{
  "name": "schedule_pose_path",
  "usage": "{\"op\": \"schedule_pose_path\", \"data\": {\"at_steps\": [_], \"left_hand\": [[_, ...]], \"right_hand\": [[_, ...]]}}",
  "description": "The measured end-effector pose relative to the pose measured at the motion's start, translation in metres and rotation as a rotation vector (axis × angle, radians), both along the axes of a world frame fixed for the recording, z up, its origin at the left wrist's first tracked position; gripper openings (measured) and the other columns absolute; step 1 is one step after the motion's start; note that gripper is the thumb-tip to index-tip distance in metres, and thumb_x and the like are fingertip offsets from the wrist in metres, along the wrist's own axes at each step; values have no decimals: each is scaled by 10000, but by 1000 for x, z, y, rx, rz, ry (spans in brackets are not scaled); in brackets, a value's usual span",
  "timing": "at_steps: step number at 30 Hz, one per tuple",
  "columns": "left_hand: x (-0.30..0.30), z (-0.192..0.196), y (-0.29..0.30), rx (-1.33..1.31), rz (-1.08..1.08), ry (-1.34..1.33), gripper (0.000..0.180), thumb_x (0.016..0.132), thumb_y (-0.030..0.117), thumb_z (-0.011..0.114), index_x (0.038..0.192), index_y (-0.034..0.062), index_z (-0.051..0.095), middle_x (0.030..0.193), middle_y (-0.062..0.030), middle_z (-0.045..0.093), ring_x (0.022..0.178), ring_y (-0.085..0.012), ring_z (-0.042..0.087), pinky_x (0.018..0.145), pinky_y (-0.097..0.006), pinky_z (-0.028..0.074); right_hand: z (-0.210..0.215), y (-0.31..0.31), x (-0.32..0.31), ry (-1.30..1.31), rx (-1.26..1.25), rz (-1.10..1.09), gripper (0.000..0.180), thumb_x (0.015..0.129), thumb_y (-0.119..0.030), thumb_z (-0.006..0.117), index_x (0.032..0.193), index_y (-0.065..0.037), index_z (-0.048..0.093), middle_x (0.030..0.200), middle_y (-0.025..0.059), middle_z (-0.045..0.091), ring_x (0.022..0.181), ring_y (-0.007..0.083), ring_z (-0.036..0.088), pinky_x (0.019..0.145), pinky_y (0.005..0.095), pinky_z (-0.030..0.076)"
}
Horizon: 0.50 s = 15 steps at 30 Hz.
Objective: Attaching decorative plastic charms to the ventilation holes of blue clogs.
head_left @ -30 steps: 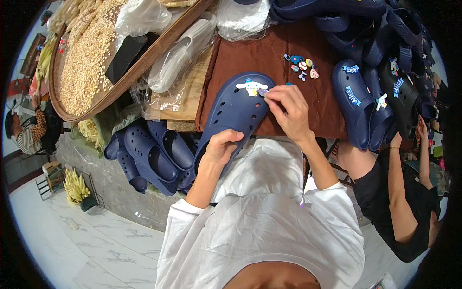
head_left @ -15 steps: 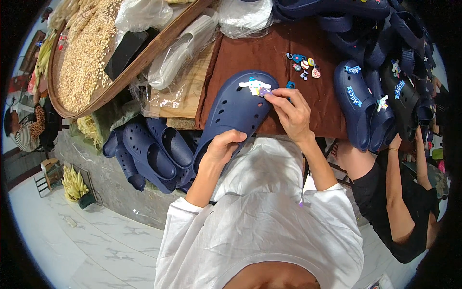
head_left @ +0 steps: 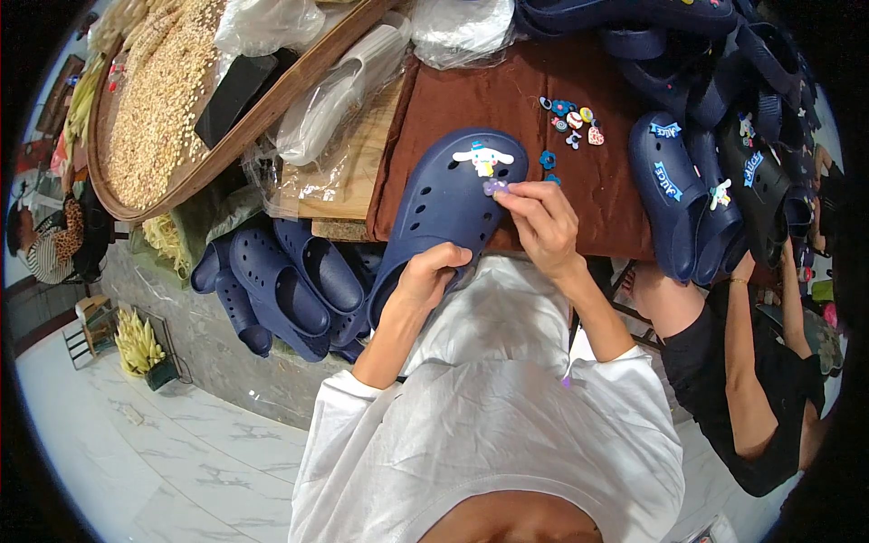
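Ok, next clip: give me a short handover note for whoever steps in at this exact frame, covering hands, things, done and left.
Left hand grips the heel end of the navy clog, steadying it on the brown cloth.
Right hand pinches a small purple charm against the clog's upper, just below the white character charm.
Done: the white charm sits on the clog's toe.
Left: the purple one does not look seated yet. Spare charms lie loose on the cloth beyond the clog; finished-looking clogs are stacked to the right.

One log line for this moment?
left hand: grips navy clog heel | right hand: presses purple charm on clog
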<state>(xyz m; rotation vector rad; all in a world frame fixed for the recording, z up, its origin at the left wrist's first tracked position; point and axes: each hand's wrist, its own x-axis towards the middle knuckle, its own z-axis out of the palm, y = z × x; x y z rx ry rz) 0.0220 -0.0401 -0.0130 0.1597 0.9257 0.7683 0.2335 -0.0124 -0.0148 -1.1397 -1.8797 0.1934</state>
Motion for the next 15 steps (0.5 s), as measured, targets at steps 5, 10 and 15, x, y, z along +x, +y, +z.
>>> {"op": "schedule_pose_path", "data": {"at_steps": [5,10,15], "left_hand": [[6,6,-4,41,48,16,137,770,47,673,644,73,628,747,-2,600,711,-116,525,675,-272,379],[7,10,-2,40,32,15,109,763,17,675,676,69,634,756,-3,601,696,-121,532,674,-272,397],[10,14,-3,43,69,14,92,741,-33,674,795,38,656,793,-19,612,737,-133,566,729,-293,454]], "right_hand": [[2,-1,2,-15,-23,37,270,788,55,710,1028,-67,721,995,83,653,852,271,646,737,367,546],[8,-2,2,-9,-43,27,314,770,71,690,1054,-59,717,1007,85,651,865,279,645,752,375,549],[8,-5,0,-45,-53,10,365,748,64,663,1085,-57,728,998,81,652,868,284,642,758,377,550]]}}
